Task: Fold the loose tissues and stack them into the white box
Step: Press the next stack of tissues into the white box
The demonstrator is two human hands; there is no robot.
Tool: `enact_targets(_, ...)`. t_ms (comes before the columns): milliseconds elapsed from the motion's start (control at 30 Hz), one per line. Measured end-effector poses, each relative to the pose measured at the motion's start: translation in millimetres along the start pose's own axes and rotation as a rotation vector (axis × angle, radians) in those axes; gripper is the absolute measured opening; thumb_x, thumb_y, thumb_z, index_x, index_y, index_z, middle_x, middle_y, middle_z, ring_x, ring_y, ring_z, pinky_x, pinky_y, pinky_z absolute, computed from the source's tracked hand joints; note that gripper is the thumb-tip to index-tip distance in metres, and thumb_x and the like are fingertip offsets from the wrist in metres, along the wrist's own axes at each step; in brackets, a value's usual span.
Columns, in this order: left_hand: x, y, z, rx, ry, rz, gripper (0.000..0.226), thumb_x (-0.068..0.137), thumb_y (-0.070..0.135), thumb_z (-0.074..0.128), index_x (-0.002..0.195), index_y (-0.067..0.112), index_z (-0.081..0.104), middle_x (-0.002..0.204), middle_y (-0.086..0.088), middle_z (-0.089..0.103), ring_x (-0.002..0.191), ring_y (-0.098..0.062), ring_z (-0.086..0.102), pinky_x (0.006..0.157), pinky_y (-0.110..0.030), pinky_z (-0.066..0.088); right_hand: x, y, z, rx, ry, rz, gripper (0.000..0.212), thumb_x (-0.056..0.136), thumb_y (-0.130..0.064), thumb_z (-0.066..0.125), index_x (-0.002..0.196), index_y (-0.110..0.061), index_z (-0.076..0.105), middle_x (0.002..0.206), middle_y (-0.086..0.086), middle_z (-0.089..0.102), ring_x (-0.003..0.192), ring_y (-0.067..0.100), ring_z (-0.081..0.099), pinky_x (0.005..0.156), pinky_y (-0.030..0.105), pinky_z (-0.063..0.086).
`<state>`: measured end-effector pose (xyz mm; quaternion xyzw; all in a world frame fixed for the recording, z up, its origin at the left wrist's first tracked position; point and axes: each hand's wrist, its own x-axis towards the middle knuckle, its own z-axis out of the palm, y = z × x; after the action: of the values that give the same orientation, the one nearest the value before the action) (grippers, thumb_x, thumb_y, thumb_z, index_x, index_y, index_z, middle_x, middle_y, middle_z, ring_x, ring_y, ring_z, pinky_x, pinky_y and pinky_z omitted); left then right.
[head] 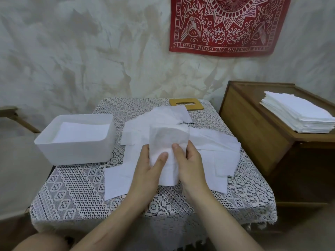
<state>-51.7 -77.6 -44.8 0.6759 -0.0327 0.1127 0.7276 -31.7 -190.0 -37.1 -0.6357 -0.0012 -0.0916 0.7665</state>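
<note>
1. Head view, taking the white box [72, 151] as our landmark. It sits on the lace-covered bench [81, 192], open-topped, with flat folded tissues [81, 132] lying inside.
2. Right of the box we note both hands meeting on one held tissue [168, 140], which is raised above the bench and partly folded, its upper edge curling over.
3. The left hand [148, 169] is the one nearer the box. Its fingers [162, 157] are narrow, thumb on the near face of the sheet, pinching it. The other fingers are hidden behind the tissue.
4. The right hand [190, 165] is farther from the box, just beside the left. Its thumb presses the same sheet, its other fingers curled round the sheet's right edge.
5. The loose tissues [213, 142] lie spread on the bench right of the box, under and around the hands, overlapping untidily.
6. Beyond that spread, right of the box and farther back, a wooden lid [186, 104] with a slot lies flat, partly covered by a tissue.
7. Far right of the box stands a wooden cabinet [253, 127], off the bench, carrying a neat tissue stack [299, 115].
8. On the wall, above and right of the box, hangs a red printed cloth [226, 24].
</note>
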Motion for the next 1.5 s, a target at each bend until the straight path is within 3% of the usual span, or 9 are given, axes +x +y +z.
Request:
enact_targets(100, 0.4, 3.8, -2.9, 0.018, -0.059, -0.010, 0.020, 0.102, 0.016, 0.061, 0.122, 0.016, 0.061, 0.110, 0.007, 0.077, 0.100, -0.008, 0.074, 0.077, -0.018, 0.056, 3.1, -4.7, -3.6, 0.088, -0.017, 0.070, 0.019, 0.094, -0.023, 0.069, 0.107, -0.009, 0.066, 0.108, 0.022, 0.072, 0.107, 0.043, 0.068, 0.094, 0.062, 0.054)
enact_targets(400, 13.1, 20.7, -57.5, 0.395, -0.430, -0.195, 0.018, 0.098, 0.031, 0.070, 0.114, 0.021, 0.066, 0.094, 0.010, 0.076, 0.082, -0.005, 0.072, 0.065, -0.019, 0.051, 24.7, -26.4, -34.2, -0.169, -0.363, 0.162, 0.016, 0.091, -0.019, 0.074, 0.104, -0.008, 0.074, 0.104, 0.014, 0.077, 0.092, 0.024, 0.072, 0.080, 0.035, 0.053)
enact_targets(500, 12.9, 25.2, -68.6, 0.419, -0.364, -0.248, 0.039, 0.082, 0.045, 0.075, 0.108, 0.017, 0.069, 0.092, 0.002, 0.077, 0.081, -0.014, 0.073, 0.066, -0.029, 0.054, 21.9, -22.3, -27.9, -0.188, -0.330, 0.109, 0.009, 0.095, -0.018, 0.070, 0.096, -0.010, 0.075, 0.095, 0.011, 0.077, 0.082, 0.018, 0.070, 0.071, 0.030, 0.050)
enact_targets(700, -6.8, 26.4, -92.0, 0.075, -0.095, -0.418, 0.026, 0.097, 0.022, 0.070, 0.122, 0.018, 0.067, 0.105, -0.007, 0.080, 0.094, -0.026, 0.078, 0.075, -0.039, 0.063, 7.0, -10.8, -2.4, -0.101, -0.140, 0.075, 0.017, 0.099, -0.024, 0.064, 0.089, -0.014, 0.072, 0.088, 0.009, 0.075, 0.078, 0.022, 0.067, 0.071, 0.035, 0.044)
enact_targets(833, -21.2, 28.5, -114.7, 0.035, 0.122, -0.311, 0.021, 0.100, 0.022, 0.066, 0.121, 0.021, 0.069, 0.106, -0.005, 0.079, 0.094, -0.025, 0.077, 0.068, -0.039, 0.062, -5.7, -11.6, 18.0, -0.227, -0.147, 0.006, 0.004, 0.099, -0.026, 0.066, 0.100, -0.030, 0.068, 0.090, 0.009, 0.074, 0.084, 0.031, 0.068, 0.068, 0.038, 0.047)
enact_targets(967, -23.6, 38.8, -140.7, 0.132, 0.246, -0.144, 0.012, 0.101, 0.021, 0.064, 0.111, 0.021, 0.070, 0.101, -0.001, 0.077, 0.097, -0.025, 0.073, 0.074, -0.049, 0.063, -18.6, -18.8, 41.3, -0.322, -0.188, -0.067, 0.015, 0.098, -0.020, 0.065, 0.104, -0.029, 0.054, 0.086, -0.001, 0.070, 0.064, 0.012, 0.063, 0.062, 0.049, 0.060)
enact_targets(1133, -17.8, 46.1, -174.4, 0.169, 0.339, -0.060, 0.011, 0.098, 0.026, 0.069, 0.105, 0.030, 0.061, 0.095, -0.005, 0.079, 0.090, -0.029, 0.075, 0.061, -0.048, 0.061, -21.3, -29.6, 74.2, -0.347, -0.283, -0.111, 0.024, 0.102, -0.007, 0.056, 0.088, -0.022, 0.071, 0.095, -0.004, 0.067, 0.081, 0.008, 0.063, 0.058, 0.034, 0.062)
enact_targets(1300, -8.7, 64.7, -200.9, 0.241, 0.348, 0.023, 0.032, 0.102, 0.018, 0.062, 0.111, 0.048, 0.053, 0.084, 0.002, 0.078, 0.076, -0.010, 0.070, 0.059, -0.026, 0.054, -8.4, -39.7, 107.4, -0.420, -0.313, -0.111, 0.021, 0.099, -0.011, 0.061, 0.105, -0.026, 0.075, 0.101, -0.006, 0.070, 0.088, 0.016, 0.069, 0.070, 0.043, 0.064)
enact_targets(1500, 22.2, 94.6, -242.7, 0.506, 0.243, 0.088, 0.026, 0.104, 0.032, 0.059, 0.118, 0.054, 0.063, 0.108, 0.014, 0.066, 0.094, -0.003, 0.062, 0.072, -0.021, 0.051, 16.2, -55.8, 151.4, -0.481, -0.259, -0.183, 0.023, 0.096, -0.016, 0.063, 0.109, -0.032, 0.072, 0.100, -0.015, 0.070, 0.084, -0.007, 0.063, 0.070, 0.010, 0.046)
